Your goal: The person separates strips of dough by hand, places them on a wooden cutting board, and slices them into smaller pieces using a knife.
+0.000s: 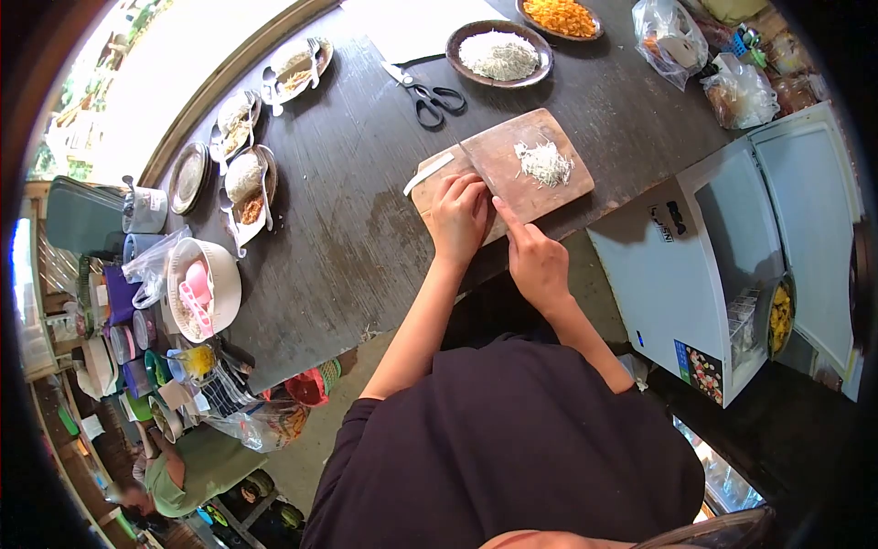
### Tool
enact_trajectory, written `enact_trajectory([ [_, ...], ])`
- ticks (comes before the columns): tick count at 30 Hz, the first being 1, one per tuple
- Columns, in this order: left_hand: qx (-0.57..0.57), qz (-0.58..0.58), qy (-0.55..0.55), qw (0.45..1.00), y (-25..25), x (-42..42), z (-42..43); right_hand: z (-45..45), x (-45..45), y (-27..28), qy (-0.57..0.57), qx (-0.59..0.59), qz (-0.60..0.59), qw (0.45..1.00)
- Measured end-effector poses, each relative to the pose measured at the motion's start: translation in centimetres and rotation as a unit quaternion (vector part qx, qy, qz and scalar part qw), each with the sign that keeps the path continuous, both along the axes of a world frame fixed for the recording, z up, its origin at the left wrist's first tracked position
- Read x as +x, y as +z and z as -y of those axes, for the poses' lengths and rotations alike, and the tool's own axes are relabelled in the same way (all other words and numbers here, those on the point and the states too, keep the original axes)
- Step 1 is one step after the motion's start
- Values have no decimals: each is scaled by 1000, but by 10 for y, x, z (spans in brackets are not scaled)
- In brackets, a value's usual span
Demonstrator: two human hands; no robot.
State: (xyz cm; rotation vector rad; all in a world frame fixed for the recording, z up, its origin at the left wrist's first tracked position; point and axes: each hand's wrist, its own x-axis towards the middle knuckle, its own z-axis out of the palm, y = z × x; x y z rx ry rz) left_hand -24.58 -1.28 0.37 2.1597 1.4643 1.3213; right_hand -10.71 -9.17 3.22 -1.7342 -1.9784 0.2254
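Note:
A wooden cutting board (pixel 560 137) lies at the table's near edge, with a small heap of white shreds (pixel 545 164) on its right part. My left hand (pixel 460 218) rests on the board with its fingers curled down; what lies beneath them is hidden. Beside those fingers, a pale white strip (pixel 428 172) lies across the board's left end. My right hand (pixel 538 261) is closed round a knife (pixel 477 166), index finger stretched along it. Only a thin part of the blade shows, close to my left fingertips, and the handle is covered by my hand.
Black-handled scissors (pixel 430 99) lie beyond the board, near a bowl of white shreds (pixel 499 57) and a bowl of orange pieces (pixel 562 16). Plates of food (pixel 245 178) stand left. An open white refrigerator (pixel 658 274) is at right. Another person (pixel 197 467) is at lower left.

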Motion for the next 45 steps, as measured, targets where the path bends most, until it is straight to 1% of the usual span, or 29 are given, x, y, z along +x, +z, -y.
enact_trajectory([
  [7, 2, -4, 4, 1000, 4, 1, 2, -4, -4, -5, -6, -21, 6, 1000],
  [10, -16, 5, 3, 1000, 5, 0, 3, -8, -4, -8, -1, -28, 4, 1000],
  [13, -8, 4, 5, 1000, 3, 0, 2, -8, -1, -4, 9, -26, -11, 1000],
  [19, 1, 6, -1, 1000, 2, 0, 1, -4, 5, -4, -13, -19, -54, 998],
  [21, 3, 4, 3, 1000, 3, 0, 1, -2, 5, -1, 9, -21, -60, 998],
  [24, 0, 0, 0, 1000, 3, 0, 1, 2, 4, 2, 12, -44, -48, 998],
  [28, 1, 2, 2, 1000, 0, 0, 1, 2, 3, 2, 9, -34, -46, 998],
  [30, -2, -3, 3, 1000, 0, 0, 1, 3, 2, 1, 3, -27, -11, 1000],
  [45, 9, -3, 6, 1000, 3, 1, 1, -3, 2, 1, 7, -28, -18, 999],
])
